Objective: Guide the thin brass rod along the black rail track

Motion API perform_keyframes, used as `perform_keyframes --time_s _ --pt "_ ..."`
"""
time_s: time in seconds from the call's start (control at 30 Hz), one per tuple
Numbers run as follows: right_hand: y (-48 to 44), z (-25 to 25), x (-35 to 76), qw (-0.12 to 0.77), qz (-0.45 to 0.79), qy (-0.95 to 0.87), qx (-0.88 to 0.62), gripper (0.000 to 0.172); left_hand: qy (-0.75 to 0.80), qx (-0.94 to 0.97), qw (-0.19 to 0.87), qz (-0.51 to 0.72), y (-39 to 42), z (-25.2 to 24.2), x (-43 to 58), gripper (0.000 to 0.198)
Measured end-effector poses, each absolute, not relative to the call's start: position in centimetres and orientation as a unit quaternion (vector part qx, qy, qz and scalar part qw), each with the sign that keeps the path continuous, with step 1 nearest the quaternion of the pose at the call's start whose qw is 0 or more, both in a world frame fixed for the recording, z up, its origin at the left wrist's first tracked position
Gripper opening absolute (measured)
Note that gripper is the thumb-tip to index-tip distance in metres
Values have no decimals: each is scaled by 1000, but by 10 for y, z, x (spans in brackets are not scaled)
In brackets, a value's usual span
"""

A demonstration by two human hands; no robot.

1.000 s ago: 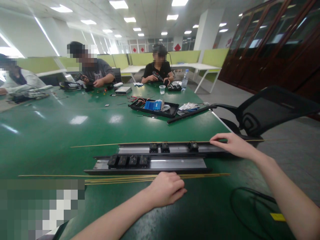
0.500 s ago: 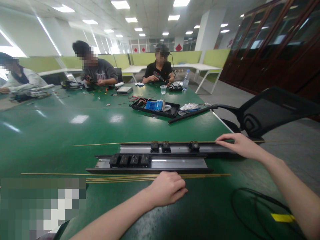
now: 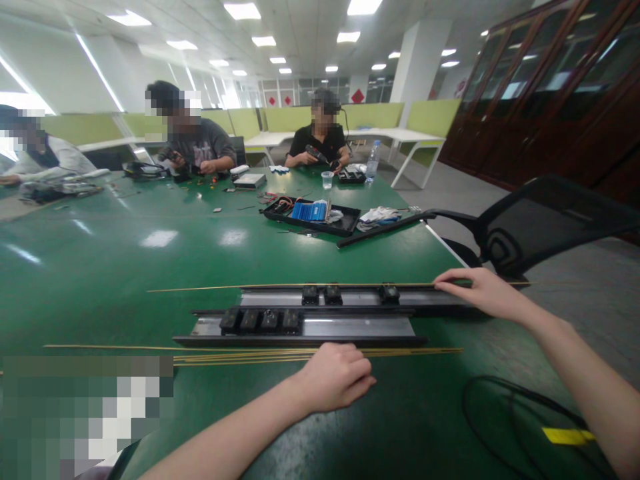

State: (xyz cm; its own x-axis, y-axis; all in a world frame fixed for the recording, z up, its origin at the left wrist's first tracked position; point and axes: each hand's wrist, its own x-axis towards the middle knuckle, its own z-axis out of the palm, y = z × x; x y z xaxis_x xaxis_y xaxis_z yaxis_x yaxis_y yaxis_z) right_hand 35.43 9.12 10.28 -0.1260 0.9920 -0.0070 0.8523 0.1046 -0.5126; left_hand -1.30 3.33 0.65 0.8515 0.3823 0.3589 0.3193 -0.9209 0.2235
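On the table [image 3: 100, 273], the near rail [image 3: 355, 327] lies between the rod bundle [image 3: 395, 351] and the far rail [image 3: 360, 297], blocks [image 3: 270, 321] in both.

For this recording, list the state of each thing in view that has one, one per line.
Right hand, fingertips pinching thin rod
Thin rod, held lengthwise along far rail
Left hand, fingers curled, over loose rods
Loose rods, lying roughly parallel
Far rail, holding three black blocks, unevenly spaced
Near rail, holding four black blocks, side by side
Bottle, upright
Cup, upright
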Motion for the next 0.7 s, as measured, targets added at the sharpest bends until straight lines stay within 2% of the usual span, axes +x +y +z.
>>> perform_keyframes --time_s 0.7 --pt "88 106 381 142 201 -703 -667 49 184 959 82 201 34 6 -13 26"
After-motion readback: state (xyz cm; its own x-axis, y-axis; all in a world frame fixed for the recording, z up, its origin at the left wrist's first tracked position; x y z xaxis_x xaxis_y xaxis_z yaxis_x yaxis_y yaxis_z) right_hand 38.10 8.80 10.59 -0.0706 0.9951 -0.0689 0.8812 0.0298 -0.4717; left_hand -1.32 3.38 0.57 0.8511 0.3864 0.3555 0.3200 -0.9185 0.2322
